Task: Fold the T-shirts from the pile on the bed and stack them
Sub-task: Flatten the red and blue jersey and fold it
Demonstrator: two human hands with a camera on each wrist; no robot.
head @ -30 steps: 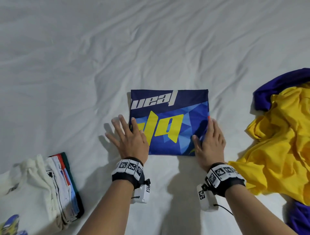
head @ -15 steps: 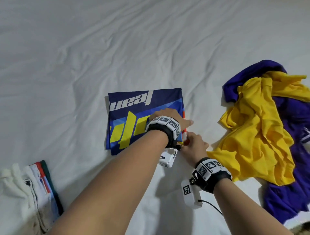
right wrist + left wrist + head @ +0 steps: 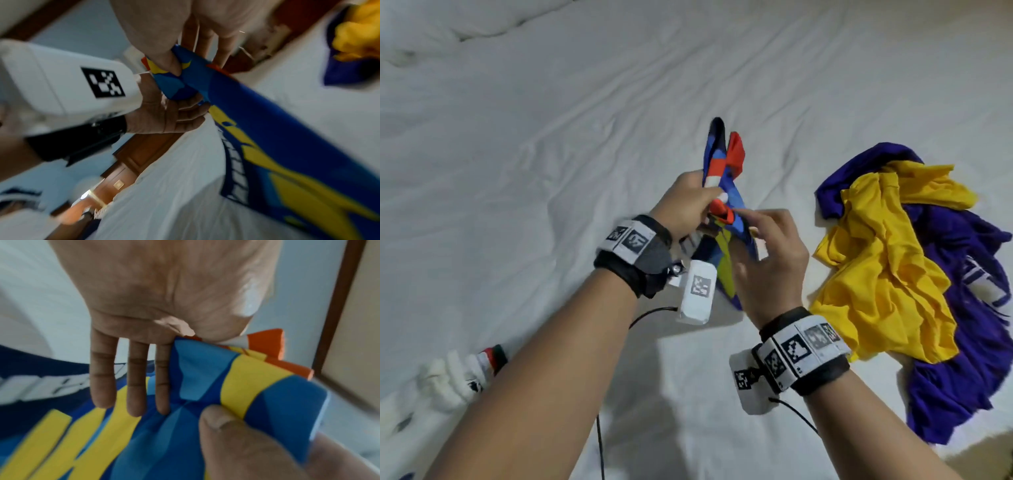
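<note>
— What do we have at the far left?

— We see the stack of folded shirts (image 3: 462, 373) on the white bed (image 3: 551, 137), partly hidden behind our left forearm.

— And in the middle?

— Our left hand (image 3: 683, 205) pinches the folded blue T-shirt (image 3: 717, 150) at its edge between thumb and forefinger, the other fingers (image 3: 135, 382) lying straight along the cloth. The shirt is lifted off the bed and stands on edge, its red trim uppermost. Our right hand (image 3: 767, 260) grips the same edge just beside the left, thumb pressed into the blue fabric. The white wrist camera (image 3: 697, 291) covers part of the shirt's lower end.

— What lies to the right?

— The pile of unfolded shirts, a yellow shirt (image 3: 883, 267) crumpled over a purple shirt (image 3: 962, 377), near our right wrist but apart from the blue one.
</note>
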